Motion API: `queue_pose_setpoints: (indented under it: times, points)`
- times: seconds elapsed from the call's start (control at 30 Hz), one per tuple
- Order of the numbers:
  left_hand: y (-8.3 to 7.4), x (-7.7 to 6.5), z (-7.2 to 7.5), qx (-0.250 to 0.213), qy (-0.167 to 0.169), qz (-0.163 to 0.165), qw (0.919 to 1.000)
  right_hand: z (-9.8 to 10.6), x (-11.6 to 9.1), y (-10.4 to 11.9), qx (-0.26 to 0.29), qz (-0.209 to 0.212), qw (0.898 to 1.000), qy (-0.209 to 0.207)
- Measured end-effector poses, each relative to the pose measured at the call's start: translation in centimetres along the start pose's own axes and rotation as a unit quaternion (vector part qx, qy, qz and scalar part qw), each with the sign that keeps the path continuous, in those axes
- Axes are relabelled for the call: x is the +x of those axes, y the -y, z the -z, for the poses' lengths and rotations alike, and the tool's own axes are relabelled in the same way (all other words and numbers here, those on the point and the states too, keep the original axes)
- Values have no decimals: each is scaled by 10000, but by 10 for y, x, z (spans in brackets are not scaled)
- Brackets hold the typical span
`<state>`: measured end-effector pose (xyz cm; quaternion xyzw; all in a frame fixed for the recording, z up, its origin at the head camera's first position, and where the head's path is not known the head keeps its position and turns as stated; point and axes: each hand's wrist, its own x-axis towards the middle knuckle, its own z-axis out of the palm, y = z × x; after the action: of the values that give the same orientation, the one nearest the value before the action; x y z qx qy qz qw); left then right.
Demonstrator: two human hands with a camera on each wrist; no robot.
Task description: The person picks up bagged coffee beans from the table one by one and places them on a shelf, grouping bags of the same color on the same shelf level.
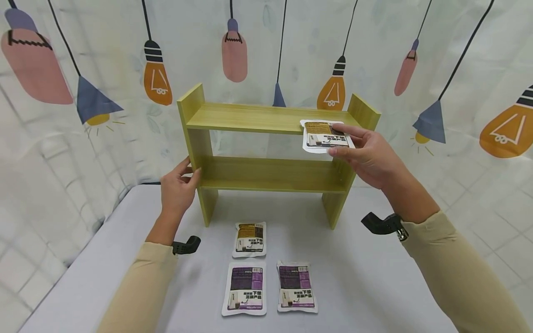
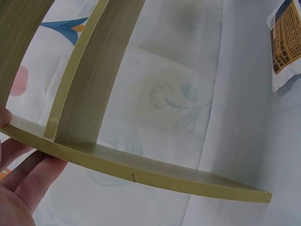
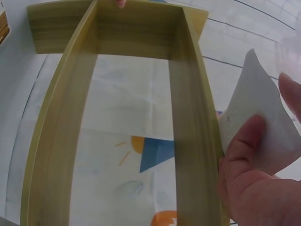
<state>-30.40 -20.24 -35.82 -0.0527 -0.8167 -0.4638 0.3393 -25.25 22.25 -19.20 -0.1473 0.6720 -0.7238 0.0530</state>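
A two-tier wooden shelf (image 1: pixel 275 174) stands on the white-covered table. My left hand (image 1: pixel 179 187) grips the edge of its left side panel, thumb on one face and fingers on the other, as the left wrist view shows at the panel (image 2: pixel 155 176). With thumb and fingers my right hand (image 1: pixel 366 155) pinches a flat white pouch (image 1: pixel 322 137) with a brown and black label, at the front edge of the upper board near its right end. In the right wrist view the pouch's plain white back (image 3: pixel 263 127) faces the camera.
On the table in front of the shelf lie a brown-labelled pouch (image 1: pixel 250 239) and two purple-labelled pouches, one on the left (image 1: pixel 245 289) and one on the right (image 1: pixel 297 287). Behind the shelf hangs a cloth (image 1: pixel 275 46) printed with lamps and bulbs.
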Motion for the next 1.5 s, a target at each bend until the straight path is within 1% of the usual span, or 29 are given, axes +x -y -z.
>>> queue_pose_setpoints:
  times: [0.03,0.13,0.3,0.57,0.77,1.0,1.3,1.5]
  points:
    - [0,0,0,-3,0,1,10000,0,0,1,-24,-1,10000,44]
    - [0,0,1,-33,-10,-25,10000,-1,0,1,-312,6,9995,35]
    - [1,0,0,-42,-31,-70,10000,-2,2,1,-685,-20,9975,-156]
    - [0,1,0,2,-47,-78,10000,-4,5,5,-575,-75,9973,-460]
    - [-1,1,0,5,-16,-26,10000,-4,9,6,-655,-94,9963,-550]
    - [-1,0,0,-25,-34,-59,10000,-4,14,8,-666,-167,9950,-729]
    - [1,1,0,-50,-53,-99,9999,-5,20,8,-638,-43,9943,-855]
    - [2,1,0,-43,-63,-115,9999,-4,22,9,-705,-87,9924,-1004]
